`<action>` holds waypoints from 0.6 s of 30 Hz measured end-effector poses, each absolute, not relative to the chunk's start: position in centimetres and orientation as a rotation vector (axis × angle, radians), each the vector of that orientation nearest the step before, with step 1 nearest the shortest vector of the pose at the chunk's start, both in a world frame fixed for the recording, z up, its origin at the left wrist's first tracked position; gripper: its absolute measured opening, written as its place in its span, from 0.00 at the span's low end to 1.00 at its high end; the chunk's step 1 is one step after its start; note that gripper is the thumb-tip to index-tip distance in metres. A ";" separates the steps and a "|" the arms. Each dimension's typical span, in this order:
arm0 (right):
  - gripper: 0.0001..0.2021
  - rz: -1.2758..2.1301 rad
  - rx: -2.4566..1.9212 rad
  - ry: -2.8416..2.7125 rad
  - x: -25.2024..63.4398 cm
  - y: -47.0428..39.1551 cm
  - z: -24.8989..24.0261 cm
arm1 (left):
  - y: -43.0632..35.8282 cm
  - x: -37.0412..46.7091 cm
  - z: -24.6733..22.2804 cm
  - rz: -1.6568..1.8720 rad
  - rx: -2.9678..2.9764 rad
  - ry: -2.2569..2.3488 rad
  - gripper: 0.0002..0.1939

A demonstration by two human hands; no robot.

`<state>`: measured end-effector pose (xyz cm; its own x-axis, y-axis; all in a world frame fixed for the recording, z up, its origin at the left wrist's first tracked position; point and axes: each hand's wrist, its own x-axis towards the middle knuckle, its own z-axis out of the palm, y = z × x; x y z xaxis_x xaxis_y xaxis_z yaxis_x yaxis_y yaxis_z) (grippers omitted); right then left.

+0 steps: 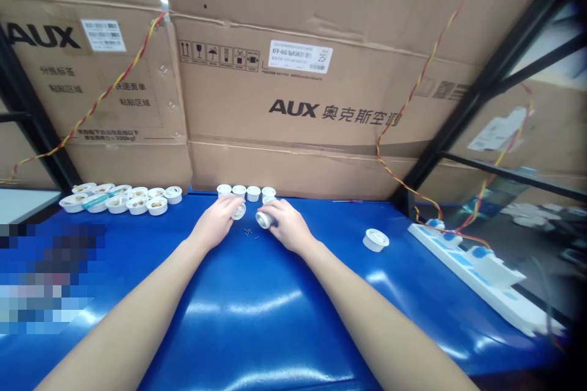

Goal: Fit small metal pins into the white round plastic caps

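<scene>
My left hand (217, 220) holds a small round white lid (239, 212) between its fingers, tilted above the blue surface. Beside it, my right hand (287, 226) grips a small white cup (263, 219) tipped on its side, its opening turned toward the left. Several tiny screw-like pieces (248, 233) lie on the blue surface just below and between the hands. Right behind the hands stands a row of white cups (254, 194), some partly hidden by my fingers.
Several filled white cups (138, 204) stand at the back left. One lidded cup (375, 240) sits on the blue table (238, 336) to the right. A white power strip (481, 284) lies along the right edge. Large cardboard boxes (293, 165) form the back, with twisted wires hanging down.
</scene>
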<state>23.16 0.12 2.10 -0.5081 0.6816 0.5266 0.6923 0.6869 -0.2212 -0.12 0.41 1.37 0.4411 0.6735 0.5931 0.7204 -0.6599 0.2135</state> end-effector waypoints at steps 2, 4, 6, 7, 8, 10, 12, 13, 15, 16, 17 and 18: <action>0.19 -0.137 -1.026 -2.380 22.8 0.0 2.2 | 0.4 0.0 1.8 -0.921 -2.613 -1.142 0.19; 0.18 -0.218 -1.002 -2.451 22.4 0.0 2.1 | 0.5 0.3 2.0 -0.796 -2.648 -1.056 0.15; 0.17 -0.259 -0.986 -2.521 22.2 0.2 2.0 | 0.5 0.4 2.0 -0.681 -2.682 -0.997 0.13; 0.17 -0.267 -0.988 -2.538 22.2 0.2 2.0 | 0.5 0.4 2.0 -0.649 -2.683 -0.981 0.12; 0.16 -0.267 -1.000 -2.538 22.2 0.2 2.1 | 0.5 0.3 2.0 -0.643 -2.666 -0.983 0.13; 0.16 -0.257 -1.049 -2.495 22.5 0.1 2.3 | 0.4 0.1 2.0 -0.674 -2.604 -1.014 0.14; 0.17 -0.231 -1.119 -2.434 22.7 0.0 2.5 | 0.3 -0.2 2.1 -0.708 -2.550 -1.050 0.16; 0.18 -0.210 -1.157 -2.411 22.8 -0.1 2.6 | 0.2 -0.3 2.2 -0.714 -2.539 -1.059 0.17; 0.19 -0.151 -1.249 -2.358 22.8 -0.3 2.7 | 0.1 -0.4 2.3 -0.707 -2.556 -1.063 0.18; 0.19 -0.111 -1.311 -2.328 22.8 -0.4 2.7 | 0.0 -0.3 2.3 -0.710 -2.573 -1.079 0.18; 0.20 -0.066 -1.383 -2.302 22.7 -0.4 2.6 | -0.1 -0.2 2.2 -0.722 -2.590 -1.119 0.18; 0.21 -0.021 -1.459 -2.284 22.6 -0.4 2.6 | -0.2 -0.1 2.1 -0.750 -2.599 -1.191 0.18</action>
